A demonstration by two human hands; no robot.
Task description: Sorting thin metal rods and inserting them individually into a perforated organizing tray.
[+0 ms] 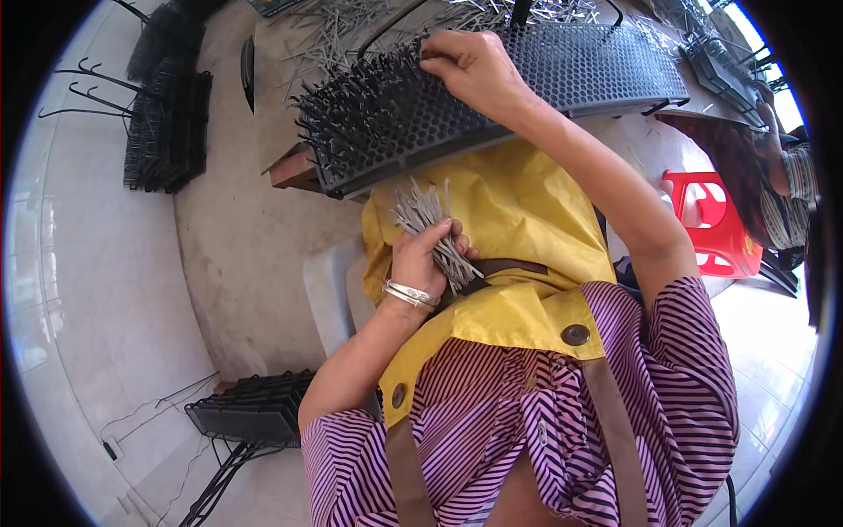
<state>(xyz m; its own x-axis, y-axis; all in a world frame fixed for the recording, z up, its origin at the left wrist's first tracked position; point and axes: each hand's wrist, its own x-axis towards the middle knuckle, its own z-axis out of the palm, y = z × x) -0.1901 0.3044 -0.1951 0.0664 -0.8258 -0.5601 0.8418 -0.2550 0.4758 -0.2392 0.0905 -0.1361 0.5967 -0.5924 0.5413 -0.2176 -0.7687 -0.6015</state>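
A bundle of thin grey rods, some with bent tips, is gripped in my left hand above my yellow apron. A long black rack full of round holes lies across the work surface in front of me. Many dark, bent-ended rods stand crowded in its left part, while bare holes show in its right part. My right hand is over the rack at the border between the two, thumb and fingers pinched together. What lies between those fingertips is too small to make out.
Loose grey rods lie heaped behind the rack. Black racks with hooked handles are stacked at the far left, and another black rack stands at the lower left. On the right are a red plastic stool and another person's striped sleeve.
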